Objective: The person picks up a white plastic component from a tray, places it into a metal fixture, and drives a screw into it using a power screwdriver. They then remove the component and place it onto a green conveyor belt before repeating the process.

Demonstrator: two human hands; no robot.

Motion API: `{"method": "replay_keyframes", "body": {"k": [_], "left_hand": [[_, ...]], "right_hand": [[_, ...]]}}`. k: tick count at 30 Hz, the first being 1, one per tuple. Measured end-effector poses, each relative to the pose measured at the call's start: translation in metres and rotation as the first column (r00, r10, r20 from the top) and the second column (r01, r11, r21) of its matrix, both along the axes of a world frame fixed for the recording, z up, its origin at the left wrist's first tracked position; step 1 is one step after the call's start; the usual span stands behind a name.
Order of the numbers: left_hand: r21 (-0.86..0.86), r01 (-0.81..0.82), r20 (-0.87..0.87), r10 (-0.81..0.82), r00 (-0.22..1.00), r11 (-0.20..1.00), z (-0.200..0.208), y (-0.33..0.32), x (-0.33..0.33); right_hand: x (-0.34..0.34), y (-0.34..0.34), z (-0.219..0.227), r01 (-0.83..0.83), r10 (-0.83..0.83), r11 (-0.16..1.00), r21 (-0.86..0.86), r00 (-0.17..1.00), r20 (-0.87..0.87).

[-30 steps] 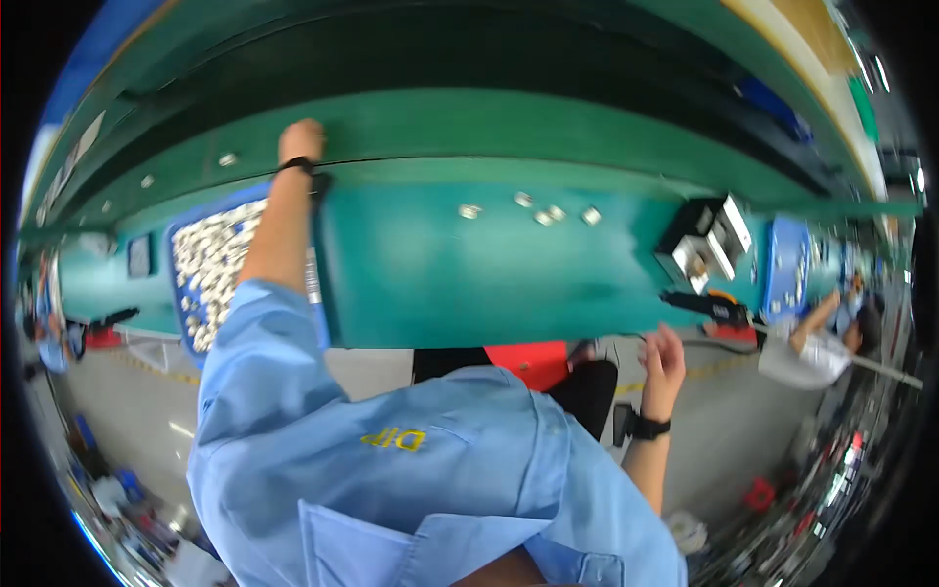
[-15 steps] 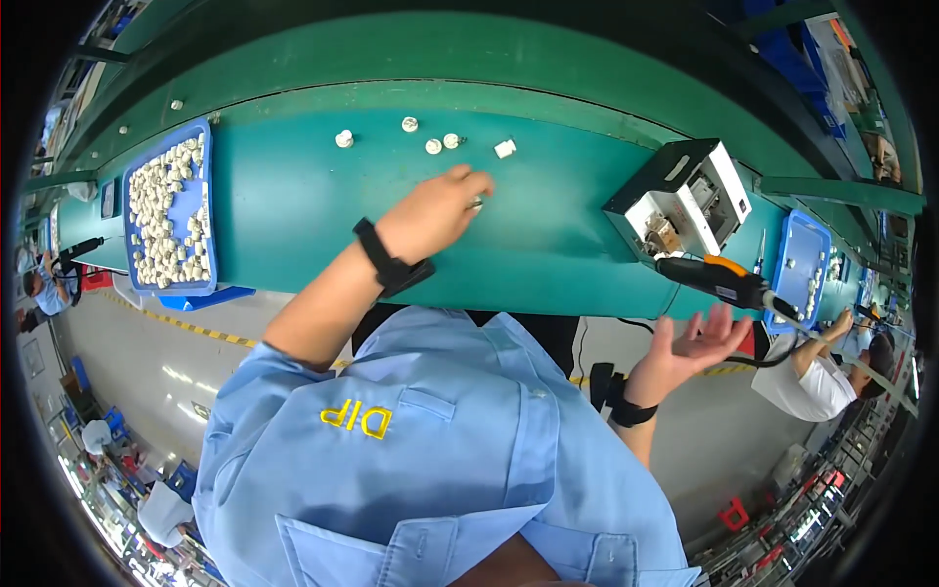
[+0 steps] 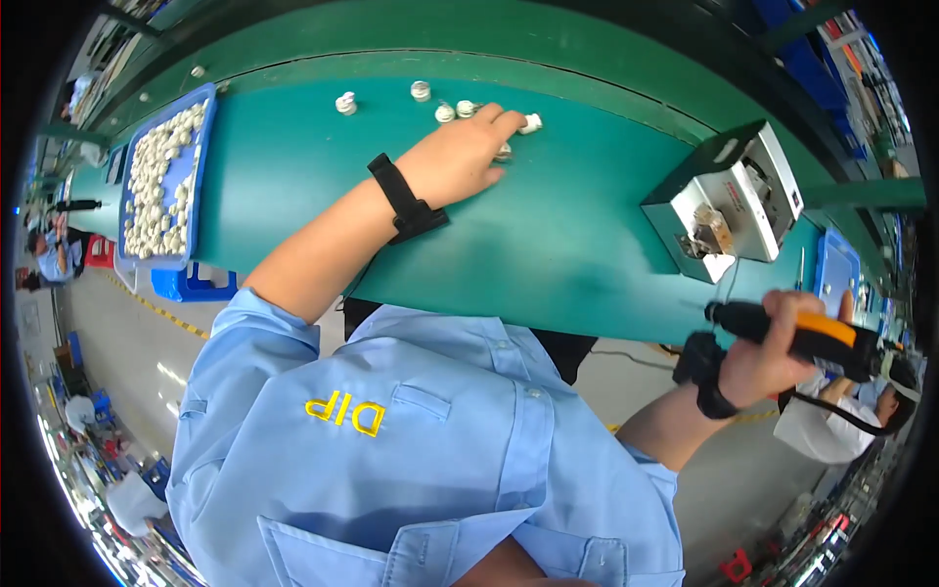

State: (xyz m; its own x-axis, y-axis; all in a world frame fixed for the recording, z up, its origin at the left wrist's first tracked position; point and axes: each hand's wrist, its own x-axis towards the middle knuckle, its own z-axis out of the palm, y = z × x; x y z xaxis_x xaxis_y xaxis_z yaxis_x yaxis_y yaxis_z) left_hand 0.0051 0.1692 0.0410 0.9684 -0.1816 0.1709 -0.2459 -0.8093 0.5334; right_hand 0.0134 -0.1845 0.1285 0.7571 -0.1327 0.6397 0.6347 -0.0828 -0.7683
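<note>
My left hand point(image 3: 455, 157) is over the green bench, fingers curled round a small white round part point(image 3: 503, 154) that shows beside the thumb. Its fingertips touch another white part point(image 3: 531, 123) lying on the mat. Just beyond that hand, more white parts point(image 3: 445, 112) stand on the mat, one point(image 3: 346, 103) farther left. My right hand point(image 3: 773, 357) is wrapped round a black and orange electric screwdriver point(image 3: 827, 333). The tool lies roughly level off the bench's near edge, its tip pointing left.
A blue tray point(image 3: 202, 147) with many white parts stands at the left. On the right is a black-and-white box-shaped machine point(image 3: 724, 201) with an open front, and beyond it another blue tray point(image 3: 834, 264). A raised green ledge point(image 3: 489, 59) runs along the back. Co-workers sit farther off.
My right hand, open under the hanging screwdriver before, has closed round it, and the tool has moved right and down. My left hand has reached farther to the white part on the right.
</note>
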Motion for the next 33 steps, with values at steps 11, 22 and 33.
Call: {"method": "replay_keyframes", "body": {"k": [11,22,33], "left_hand": [[-0.064,-0.853,0.465,0.772,0.434,0.518,0.039,0.268,-0.033],[0.202,-0.966,0.090,0.979,0.183,0.162,-0.007,0.553,-0.041],[-0.060,-0.750,-0.115,0.742,0.660,0.658,-0.015,0.748,-0.032]], "right_hand": [[-0.044,-0.007,0.022,-0.390,0.377,0.921,0.020,0.874,-0.306],[-0.049,0.053,0.025,0.017,-0.014,1.000,0.006,0.965,-0.262],[-0.010,0.060,0.013,-0.351,0.469,0.812,0.466,0.868,-0.164]]}}
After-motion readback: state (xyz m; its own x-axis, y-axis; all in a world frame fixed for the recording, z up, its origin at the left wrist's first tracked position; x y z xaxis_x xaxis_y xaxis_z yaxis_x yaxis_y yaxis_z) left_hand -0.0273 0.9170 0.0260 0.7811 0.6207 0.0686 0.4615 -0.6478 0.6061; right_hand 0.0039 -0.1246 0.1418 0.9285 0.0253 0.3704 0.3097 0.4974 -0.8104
